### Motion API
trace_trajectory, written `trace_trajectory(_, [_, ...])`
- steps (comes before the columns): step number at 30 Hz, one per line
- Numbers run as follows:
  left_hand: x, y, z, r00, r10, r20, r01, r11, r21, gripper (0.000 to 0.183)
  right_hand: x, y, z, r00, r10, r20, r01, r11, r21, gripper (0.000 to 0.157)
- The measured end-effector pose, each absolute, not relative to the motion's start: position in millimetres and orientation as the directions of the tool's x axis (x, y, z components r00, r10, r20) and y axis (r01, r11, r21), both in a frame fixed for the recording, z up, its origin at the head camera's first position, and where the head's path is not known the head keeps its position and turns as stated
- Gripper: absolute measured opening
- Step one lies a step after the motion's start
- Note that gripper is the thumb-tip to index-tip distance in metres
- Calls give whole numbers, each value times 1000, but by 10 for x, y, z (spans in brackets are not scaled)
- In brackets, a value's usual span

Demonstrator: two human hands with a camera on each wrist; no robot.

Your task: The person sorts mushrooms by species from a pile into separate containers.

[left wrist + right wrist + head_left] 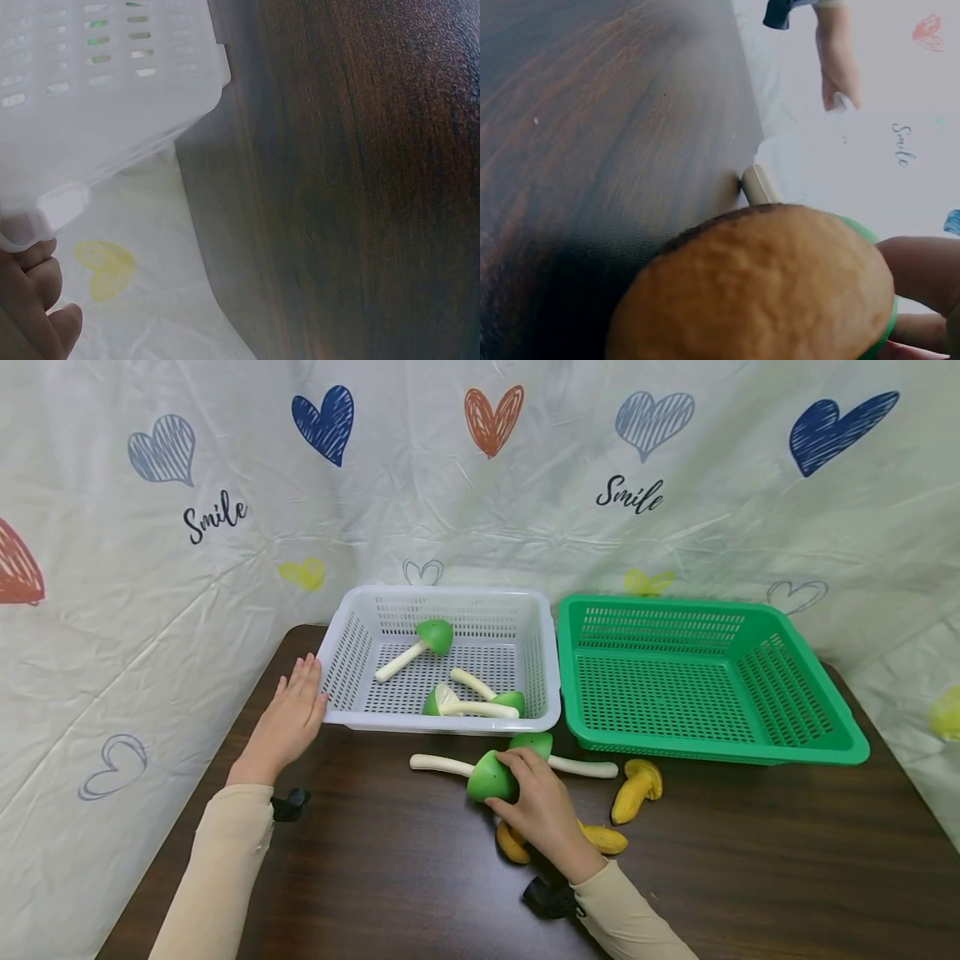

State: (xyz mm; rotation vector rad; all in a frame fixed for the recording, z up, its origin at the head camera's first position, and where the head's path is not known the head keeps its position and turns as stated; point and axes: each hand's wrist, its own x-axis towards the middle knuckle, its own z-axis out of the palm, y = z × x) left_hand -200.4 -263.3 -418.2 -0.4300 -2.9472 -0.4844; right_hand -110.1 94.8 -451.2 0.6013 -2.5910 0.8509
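My right hand [543, 806] holds the cap of a green toy mushroom [492, 777] between thumb and fingers, over the table in front of the white basket [442, 722]. Its pale stem points left. Another green mushroom [585, 767] lies just behind, its stem to the right. Under my right hand is a partly hidden yellow mushroom [603, 839]; its brownish cap [757, 285] covers much of the held mushroom in the right wrist view. Straight-fingered, my left hand [288, 714] rests against the white basket's left rim, and its fingertips [45, 281] show by the basket corner.
Three green mushrooms [435, 637] lie inside the white basket. A green basket [825, 752] stands right of it, with a second yellow mushroom [633, 793] in front. Behind the dark wooden table [375, 860] hangs a white cloth [405, 510] printed with hearts.
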Motion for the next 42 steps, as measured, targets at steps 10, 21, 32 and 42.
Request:
trace_trajectory(10, [-2004, -2625, -4178, -954, 252, 164, 291, 911, 293, 59, -1073, 957, -4512, -891, -242, 384, -436, 694, -573, 56])
trace_trajectory(21, [-2004, -2630, -4171, -950, 263, 171, 303, 908, 289, 58, -1063, 982, -4448, -947, -186, 261, -320, 564, -761, 51])
trace_trajectory(32, [-2010, -2633, -4172, -953, 259, 160, 296, 910, 292, 58, -1075, 1020, -4365, -972, -168, 162, -219, 422, -880, 48])
trace_trajectory(42, [-2016, -2637, -4178, -951, 260, 165, 299, 909, 291, 58, -1083, 1074, -4301, -985, -169, 35, -85, 294, -952, 48])
